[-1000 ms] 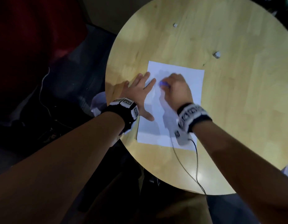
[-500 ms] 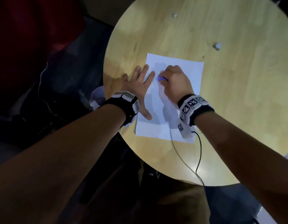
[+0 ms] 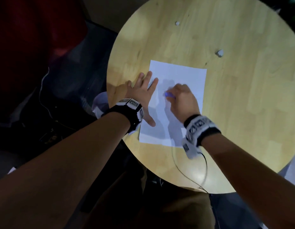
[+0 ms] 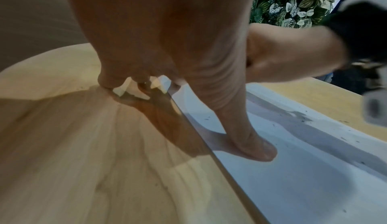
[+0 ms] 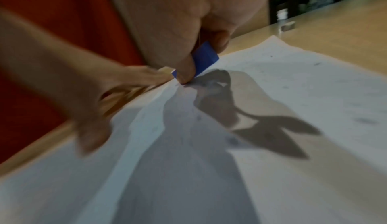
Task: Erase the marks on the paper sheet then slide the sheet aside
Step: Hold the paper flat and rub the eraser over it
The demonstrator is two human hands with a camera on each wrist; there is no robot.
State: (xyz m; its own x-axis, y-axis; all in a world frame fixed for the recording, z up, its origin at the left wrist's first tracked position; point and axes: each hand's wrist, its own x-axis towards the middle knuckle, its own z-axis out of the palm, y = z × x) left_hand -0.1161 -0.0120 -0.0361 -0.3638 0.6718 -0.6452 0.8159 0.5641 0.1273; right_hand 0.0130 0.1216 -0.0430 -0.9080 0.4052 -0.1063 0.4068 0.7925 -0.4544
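- Desk (image 3: 242,113): round top, pale wood with visible grain and a smooth, slightly glossy finish.
- Sheet (image 3: 181,75): white rectangular paper, lying flat on the desk near its left rim. Small dark specks are scattered over its surface in the wrist views.
- Left hand (image 3: 141,95): released, fingers straight and spread, palm down. It straddles the left edge of the sheet; the thumb (image 4: 251,146) presses on the paper, the outer fingers rest on bare wood.
- Right hand (image 3: 183,100): grasping the eraser, fingers curled over the middle of the sheet, just right of the left hand.
- Eraser (image 5: 204,58): blue, flat-sided block with sharp corners, pinched between thumb and fingers, its lower end touching the sheet.
- Marks: faint grey smudges on the sheet; the picture is too blurred to tell their shape.
- Two small pale lumps (image 3: 219,52) lie on the desk beyond the sheet, well apart from it.
- Both wrists carry black bands with white patterned blocks; a thin dark cable (image 3: 204,164) runs from the right band across the desk.
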